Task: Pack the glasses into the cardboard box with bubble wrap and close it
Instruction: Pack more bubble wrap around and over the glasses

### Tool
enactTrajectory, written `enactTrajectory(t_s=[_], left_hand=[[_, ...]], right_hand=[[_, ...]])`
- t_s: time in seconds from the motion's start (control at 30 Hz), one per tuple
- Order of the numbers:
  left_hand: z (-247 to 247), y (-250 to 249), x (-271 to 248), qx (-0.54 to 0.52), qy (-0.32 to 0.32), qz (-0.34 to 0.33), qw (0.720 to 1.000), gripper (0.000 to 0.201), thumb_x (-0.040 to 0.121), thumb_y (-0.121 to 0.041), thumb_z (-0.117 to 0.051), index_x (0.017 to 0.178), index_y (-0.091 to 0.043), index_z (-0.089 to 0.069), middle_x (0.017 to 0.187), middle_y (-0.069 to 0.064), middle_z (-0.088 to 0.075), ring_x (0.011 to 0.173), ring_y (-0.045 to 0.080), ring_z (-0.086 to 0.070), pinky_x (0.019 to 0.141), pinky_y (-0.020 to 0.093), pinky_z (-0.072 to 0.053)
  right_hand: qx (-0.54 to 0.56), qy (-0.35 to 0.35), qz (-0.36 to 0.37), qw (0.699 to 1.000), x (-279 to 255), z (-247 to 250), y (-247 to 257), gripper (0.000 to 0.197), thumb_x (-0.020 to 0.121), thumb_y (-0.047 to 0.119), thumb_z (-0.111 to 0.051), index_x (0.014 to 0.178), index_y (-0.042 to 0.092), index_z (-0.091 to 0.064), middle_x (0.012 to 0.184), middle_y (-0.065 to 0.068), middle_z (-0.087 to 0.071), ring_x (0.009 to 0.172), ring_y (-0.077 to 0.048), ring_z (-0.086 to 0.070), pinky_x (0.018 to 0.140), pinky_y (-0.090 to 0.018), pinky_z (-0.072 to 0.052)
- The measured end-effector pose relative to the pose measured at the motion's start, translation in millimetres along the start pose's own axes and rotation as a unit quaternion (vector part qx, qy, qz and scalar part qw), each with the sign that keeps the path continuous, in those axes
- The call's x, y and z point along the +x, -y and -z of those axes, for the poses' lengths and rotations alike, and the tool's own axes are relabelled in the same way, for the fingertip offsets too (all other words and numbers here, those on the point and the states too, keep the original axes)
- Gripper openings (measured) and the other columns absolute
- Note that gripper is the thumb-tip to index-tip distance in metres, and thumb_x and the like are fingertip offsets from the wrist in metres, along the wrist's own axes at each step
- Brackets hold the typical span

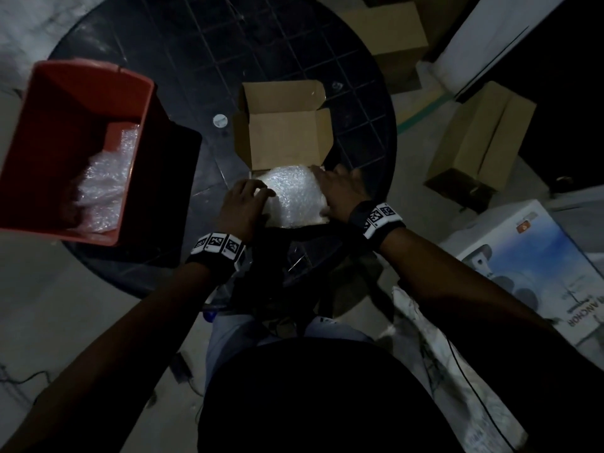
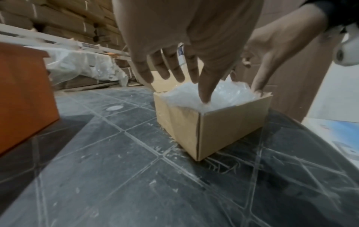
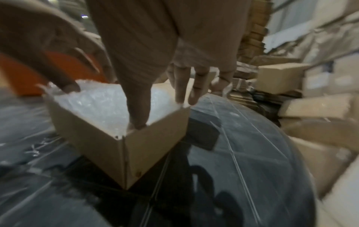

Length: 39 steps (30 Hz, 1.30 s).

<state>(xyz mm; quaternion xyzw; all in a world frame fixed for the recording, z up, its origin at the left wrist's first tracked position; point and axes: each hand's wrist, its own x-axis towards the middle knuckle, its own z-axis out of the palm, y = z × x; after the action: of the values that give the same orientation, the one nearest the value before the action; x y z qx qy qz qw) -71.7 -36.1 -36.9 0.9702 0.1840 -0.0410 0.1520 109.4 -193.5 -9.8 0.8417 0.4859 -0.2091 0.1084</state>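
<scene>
— Cardboard box sits on the dark scored worktop under both hands, lid flap up beyond the fingertips.
— Stiff walls, light; steady it by the sides.
— Bubble wrap fills it: soft, crinkly, springy.
— Left hand and right hand press it with spread, straight fingers. Glasses hidden; likely fragile.

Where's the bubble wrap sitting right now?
In the head view the bubble wrap fills the open cardboard box at the table's near edge, between the left hand and right hand, both pressing on it.
</scene>
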Motion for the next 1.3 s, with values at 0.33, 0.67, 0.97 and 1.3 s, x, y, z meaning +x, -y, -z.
enactTrajectory(t_s=[0.33,0.67,0.97,1.3], left_hand=[[0,-8,10,0.114,0.061,0.1,0.987,0.098,0.054,-0.042,-0.084,0.136,-0.007,-0.043,0.135,0.021,-0.047,0.124,0.043,-0.043,0.097,0.052,-0.037],[16,-10,13,0.016,0.07,0.106,0.992,0.092,0.073,-0.024,-0.078,0.148,-0.008,-0.027,0.153,0.026,-0.019,0.14,0.042,-0.021,0.11,0.05,-0.027],[6,-27,31,-0.085,0.101,-0.021,0.991,0.101,0.07,-0.03,-0.082,0.149,-0.007,-0.024,0.151,0.02,-0.027,0.134,0.04,-0.029,0.107,0.049,-0.036],[-6,-29,43,-0.036,0.089,-0.057,0.994,0.085,0.061,-0.03,-0.076,0.128,0.014,-0.046,0.122,0.035,-0.05,0.103,0.05,-0.05,0.091,0.051,-0.044]], right_hand=[[-0.059,-0.055,-0.065,0.995,13,-27,34,0.049,0.084,0.015,-0.048,0.133,0.016,-0.053,0.118,-0.006,-0.063,0.098,-0.025,-0.061,0.08,-0.042,-0.049],[0.069,0.034,0.025,0.997,12,-2,-6,0.112,0.068,0.042,-0.08,0.153,0.022,-0.01,0.15,-0.007,-0.033,0.128,-0.036,-0.036,0.101,-0.053,-0.033],[0.117,-0.014,0.105,0.987,23,-5,7,0.111,0.062,0.045,-0.086,0.15,0.014,-0.026,0.145,-0.016,-0.033,0.128,-0.036,-0.04,0.102,-0.042,-0.043],[-0.057,-0.035,0.067,0.995,31,-9,33,0.101,0.062,0.041,-0.085,0.14,0.005,-0.033,0.13,-0.016,-0.043,0.112,-0.035,-0.05,0.103,-0.047,-0.034]])
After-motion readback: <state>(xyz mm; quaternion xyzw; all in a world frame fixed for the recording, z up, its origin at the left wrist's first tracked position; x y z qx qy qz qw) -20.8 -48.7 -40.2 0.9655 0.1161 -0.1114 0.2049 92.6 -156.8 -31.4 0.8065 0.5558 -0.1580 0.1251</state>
